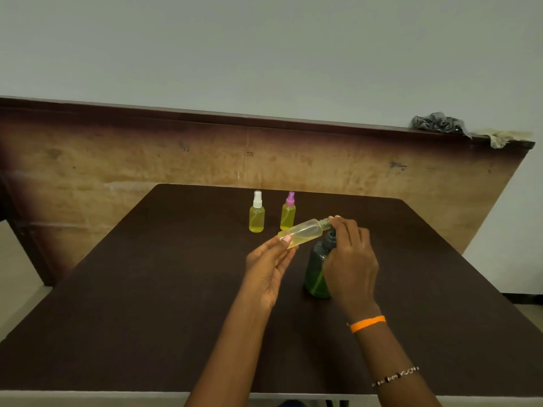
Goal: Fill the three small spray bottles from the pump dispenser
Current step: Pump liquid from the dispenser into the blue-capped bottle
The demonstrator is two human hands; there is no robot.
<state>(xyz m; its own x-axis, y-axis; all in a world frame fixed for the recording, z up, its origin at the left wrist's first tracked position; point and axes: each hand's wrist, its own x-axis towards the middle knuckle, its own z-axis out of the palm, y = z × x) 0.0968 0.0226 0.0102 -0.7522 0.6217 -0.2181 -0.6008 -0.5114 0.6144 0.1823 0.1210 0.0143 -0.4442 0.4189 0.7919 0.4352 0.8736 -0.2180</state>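
Nearest the viewer, two forearms reach over a dark brown bench [147, 304]; the right wrist wears an orange band [367, 323] and a beaded bracelet [395, 376]. The left hand [269, 267] pinches the base of a small uncapped bottle [304, 232] between thumb and fingers, holding it tilted almost flat in the air, its open threaded neck pointing right. The right hand [351, 259] has its fingers curled over the top of a dark green pump dispenser [316, 273] standing on the bench, fingertips touching the small bottle's neck (the pump head itself is hidden beneath the hand). The held bottle looks like thin clear plastic holding some pale yellow liquid, so it is probably light, a little squeezable and likely to spill through the open neck; gripping the body rather than the mouth seems safest. Further back stand two filled bottles, upright and apart: one with a white sprayer [256, 213], one with a pink sprayer [288, 212]. Beyond, a worn wooden panel [117, 160] carries crumpled grey cloth [437, 122].
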